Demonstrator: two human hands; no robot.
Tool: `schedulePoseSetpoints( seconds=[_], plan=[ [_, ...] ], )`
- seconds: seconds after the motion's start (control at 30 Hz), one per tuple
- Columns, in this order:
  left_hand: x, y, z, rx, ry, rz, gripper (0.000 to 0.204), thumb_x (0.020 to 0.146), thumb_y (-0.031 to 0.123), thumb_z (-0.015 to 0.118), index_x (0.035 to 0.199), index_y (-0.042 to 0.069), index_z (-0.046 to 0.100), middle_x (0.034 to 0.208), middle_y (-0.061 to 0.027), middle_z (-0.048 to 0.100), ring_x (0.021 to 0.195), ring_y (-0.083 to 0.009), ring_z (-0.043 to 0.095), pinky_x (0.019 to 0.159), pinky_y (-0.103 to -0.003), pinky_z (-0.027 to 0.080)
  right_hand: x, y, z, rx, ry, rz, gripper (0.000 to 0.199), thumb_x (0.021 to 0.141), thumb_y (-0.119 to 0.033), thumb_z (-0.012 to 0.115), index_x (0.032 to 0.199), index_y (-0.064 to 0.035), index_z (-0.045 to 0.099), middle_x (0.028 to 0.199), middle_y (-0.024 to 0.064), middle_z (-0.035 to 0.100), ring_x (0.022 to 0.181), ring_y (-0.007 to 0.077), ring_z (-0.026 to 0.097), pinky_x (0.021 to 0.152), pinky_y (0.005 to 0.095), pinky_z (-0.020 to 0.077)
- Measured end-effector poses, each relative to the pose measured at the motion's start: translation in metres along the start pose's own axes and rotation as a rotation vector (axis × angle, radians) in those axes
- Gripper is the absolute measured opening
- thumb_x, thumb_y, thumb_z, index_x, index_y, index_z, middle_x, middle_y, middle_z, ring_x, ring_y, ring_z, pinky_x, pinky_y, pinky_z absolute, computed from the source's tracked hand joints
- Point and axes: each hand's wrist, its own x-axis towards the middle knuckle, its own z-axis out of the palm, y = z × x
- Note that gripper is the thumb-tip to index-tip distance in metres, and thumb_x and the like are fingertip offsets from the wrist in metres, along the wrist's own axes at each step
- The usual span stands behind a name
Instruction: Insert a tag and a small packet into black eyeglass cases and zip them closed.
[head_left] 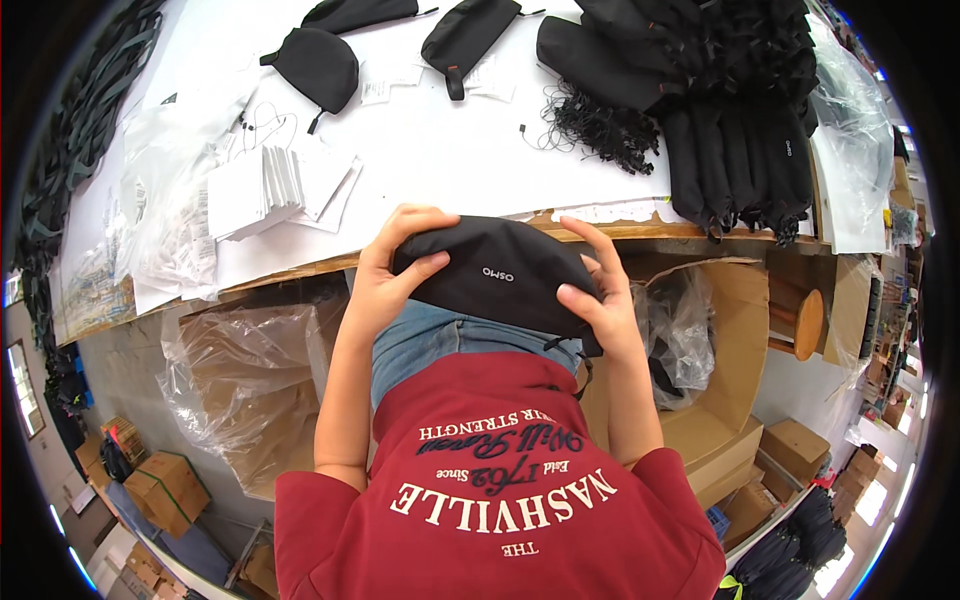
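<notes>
Gripping a black pouch (500, 275) just near of the desk (440, 160) edge, the left hand (385, 275) curls its fingers over the left end; the right hand (600, 295) pinches the right end, above a cardboard box (720, 330).

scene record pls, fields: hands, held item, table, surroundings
left hand: left hand grips one end of the black pouch, thumb on top
right hand: right hand grips the other end, fingers over its upper edge
held item: black pouch, soft fabric, small white logo, held level above the lap
table: white-covered table; stack of white cards; pile of black cords; more black pouches in a row
surroundings: cardboard box with clear bag liner at the right; clear plastic bag at the left
</notes>
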Motion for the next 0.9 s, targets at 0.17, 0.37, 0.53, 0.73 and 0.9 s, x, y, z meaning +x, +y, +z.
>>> schedulePoseSetpoints(
  seconds=[0.17,0.37,0.53,0.73,0.9],
  plan=[
    [0.003,-0.001,-0.006,0.106,-0.071,0.228,0.014,0.082,0.009,0.064,0.095,0.003,0.066,0.100,-0.0067,0.054,0.094,-0.0160,0.051,0.086,-0.026,0.037,0.006,0.003,-0.013,-0.229,0.047,-0.183,0.023,0.079,-0.002,0.067,0.102,-0.0023,0.065,0.094,0.0039,0.065,0.087,0.0099,0.059,0.081,0.0241,0.0443],
    [0.008,0.006,0.008,0.156,-0.020,0.174,0.020,0.087,0.021,0.061,0.094,0.003,0.064,0.099,-0.0071,0.055,0.094,-0.0163,0.051,0.086,-0.026,0.037,0.005,-0.002,-0.015,-0.132,0.072,-0.156,0.015,0.080,-0.004,0.067,0.094,0.0002,0.064,0.086,0.0017,0.064,0.081,0.0075,0.057,0.076,0.0218,0.0441],
    [0.009,0.018,0.029,0.598,0.049,0.232,0.035,0.082,0.009,0.065,0.115,0.005,0.054,0.118,-0.0122,0.051,0.101,-0.0244,0.053,0.085,-0.034,0.044,0.003,0.004,-0.018,0.032,0.170,-0.023,0.009,0.085,-0.009,0.064,0.090,-0.0010,0.062,0.083,0.0012,0.063,0.076,0.0045,0.056,0.070,0.0194,0.0431],
    [0.011,0.001,-0.009,0.732,0.476,0.263,0.036,0.086,0.012,0.061,0.119,0.004,0.050,0.131,-0.0134,0.046,0.111,-0.0246,0.049,0.090,-0.036,0.041,0.002,0.009,-0.020,0.125,0.293,0.028,0.009,0.087,-0.011,0.062,0.092,-0.0027,0.062,0.081,0.0003,0.064,0.070,0.0040,0.057,0.064,0.0176,0.0437],
    [0.000,0.022,0.025,0.880,0.194,0.299,0.076,0.073,0.036,0.077,0.132,0.006,0.040,0.140,-0.0172,0.033,0.130,-0.0332,0.031,0.106,-0.043,0.025,0.007,0.014,-0.015,0.218,0.241,0.076,0.010,0.087,-0.012,0.062,0.092,-0.0027,0.062,0.082,0.0010,0.064,0.071,0.0042,0.058,0.065,0.0179,0.0449]
  ],
)
